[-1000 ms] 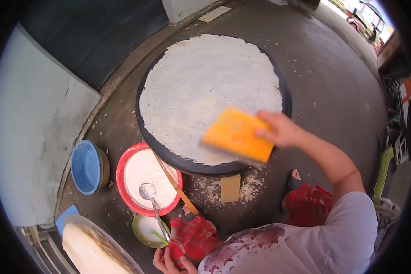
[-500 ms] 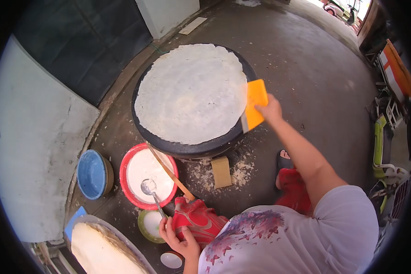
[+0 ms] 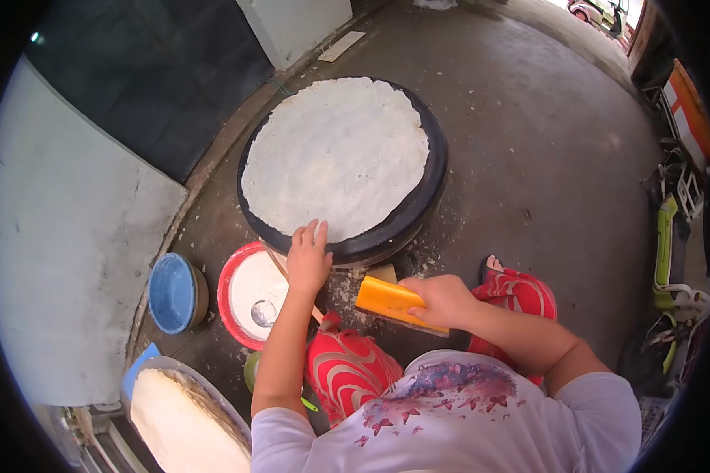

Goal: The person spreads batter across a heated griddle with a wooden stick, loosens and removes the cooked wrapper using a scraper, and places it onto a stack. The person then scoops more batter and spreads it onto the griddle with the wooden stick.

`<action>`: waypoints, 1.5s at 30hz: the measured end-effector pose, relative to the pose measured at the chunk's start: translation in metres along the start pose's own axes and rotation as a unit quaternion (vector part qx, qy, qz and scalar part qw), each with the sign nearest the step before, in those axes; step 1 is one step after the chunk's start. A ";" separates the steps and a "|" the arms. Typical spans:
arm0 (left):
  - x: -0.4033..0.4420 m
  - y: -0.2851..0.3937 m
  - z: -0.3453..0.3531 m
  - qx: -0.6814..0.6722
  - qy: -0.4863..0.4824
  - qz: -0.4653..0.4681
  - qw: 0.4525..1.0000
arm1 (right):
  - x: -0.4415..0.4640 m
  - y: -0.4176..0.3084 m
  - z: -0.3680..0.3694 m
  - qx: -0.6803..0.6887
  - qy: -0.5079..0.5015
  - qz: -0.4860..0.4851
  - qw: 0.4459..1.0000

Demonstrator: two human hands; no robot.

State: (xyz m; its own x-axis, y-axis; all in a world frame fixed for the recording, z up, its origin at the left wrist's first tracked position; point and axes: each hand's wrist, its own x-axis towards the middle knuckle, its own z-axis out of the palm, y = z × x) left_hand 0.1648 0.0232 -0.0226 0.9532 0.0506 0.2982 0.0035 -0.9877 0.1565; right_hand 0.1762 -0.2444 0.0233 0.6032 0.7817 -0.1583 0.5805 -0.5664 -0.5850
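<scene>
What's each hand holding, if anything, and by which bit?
The right hand grips an orange scraper near its picture-right end. The left hand is at the near edge of the flatbread; whether it holds anything can't be told.

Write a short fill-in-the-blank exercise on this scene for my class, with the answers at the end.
1. The orange scraper is held in the person's ____ hand.
2. The pale sheet lies on a griddle coloured ____.
3. A ladle sits in the basin whose rim is ____.
4. The basin nearest the white wall is ____ inside.

Missing words: right; black; red; blue.
</scene>
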 end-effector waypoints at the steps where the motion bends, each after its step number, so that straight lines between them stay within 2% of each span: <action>1: 0.005 -0.005 0.015 0.003 0.002 0.003 1.000 | 0.001 0.001 0.002 0.000 0.004 -0.001 1.000; 4: 0.019 -0.018 0.039 0.059 -0.010 0.023 0.998 | 0.005 -0.006 0.008 -0.019 0.050 -0.021 0.998; 7: 0.032 -0.024 0.039 0.022 0.008 0.033 0.999 | 0.001 -0.009 0.005 0.003 0.014 -0.017 1.000; 10: 0.067 -0.023 0.018 -0.083 0.120 0.028 0.989 | -0.001 -0.008 0.009 -0.007 0.011 -0.021 1.000; 12: 0.089 -0.021 0.001 -0.086 0.138 0.021 0.986 | -0.002 -0.009 0.010 -0.004 0.038 -0.038 0.999; 15: 0.121 -0.003 -0.042 -0.049 0.213 0.076 0.973 | -0.005 -0.011 0.004 -0.004 0.074 -0.047 0.996; 20: 0.098 0.007 -0.062 0.004 0.279 0.135 0.951 | -0.010 -0.011 0.000 -0.006 0.083 -0.060 0.995; 24: 0.040 0.005 -0.041 -0.007 0.265 0.069 0.962 | -0.012 -0.011 -0.003 0.005 0.089 -0.068 0.994; 26: 0.004 0.002 -0.019 -0.022 0.215 0.052 0.975 | -0.012 -0.010 -0.003 0.011 0.087 -0.073 0.993; 28: -0.031 -0.005 -0.001 -0.005 0.122 0.013 0.992 | -0.012 -0.009 -0.001 0.032 0.086 -0.073 0.993; 30: -0.059 -0.005 0.003 0.102 0.016 -0.036 0.994 | -0.013 -0.009 -0.002 0.036 0.065 -0.061 0.995; 32: -0.081 -0.015 0.025 0.050 0.048 -0.198 0.978 | -0.014 -0.007 -0.004 0.039 0.043 -0.048 0.997; 33: -0.093 -0.048 0.058 -0.156 0.091 -0.334 0.925 | -0.014 -0.005 -0.005 0.063 0.073 -0.043 0.994; 34: -0.102 -0.076 0.082 -0.351 0.132 -0.448 0.811 | -0.013 -0.005 -0.008 0.088 0.101 -0.038 0.990; 35: -0.059 -0.026 0.013 -0.478 0.076 -0.635 0.603 | -0.011 -0.008 -0.017 0.112 0.105 -0.010 0.988; 36: -0.056 -0.041 0.024 -0.478 0.082 -0.637 0.600 | -0.007 -0.004 -0.014 0.110 0.101 -0.016 0.989; 38: -0.056 -0.089 0.058 -0.593 0.044 -0.613 0.520 | 0.002 0.013 -0.001 0.333 0.161 -0.021 0.929; 39: -0.050 -0.097 0.058 -0.594 0.049 -0.611 0.521 | 0.004 0.015 -0.003 0.332 0.162 -0.026 0.929; 41: -0.029 -0.101 0.047 -0.448 0.141 -0.493 0.732 | 0.008 0.018 -0.010 0.275 0.215 -0.051 0.936; 42: -0.015 -0.102 0.036 -0.377 0.237 -0.420 0.791 | 0.009 0.017 -0.015 0.272 0.214 -0.056 0.936; 43: -0.001 -0.109 0.007 -0.258 0.222 -0.351 0.872 | 0.009 0.012 -0.021 0.210 0.243 -0.060 0.945; 44: 0.016 -0.108 -0.028 -0.156 0.206 -0.328 0.909 | 0.011 0.006 -0.026 0.148 0.271 -0.065 0.949; 45: 0.030 -0.101 -0.072 -0.082 0.155 -0.299 0.938 | 0.012 -0.002 -0.034 0.141 0.251 -0.035 0.957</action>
State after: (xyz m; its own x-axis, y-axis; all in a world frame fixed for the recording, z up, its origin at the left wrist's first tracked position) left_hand 0.1717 0.1347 0.0383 0.6624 0.6536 0.3661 0.4378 -0.7344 0.5187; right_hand 0.2007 -0.2428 0.0497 0.7960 0.5517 0.2492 0.5011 -0.3697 -0.7825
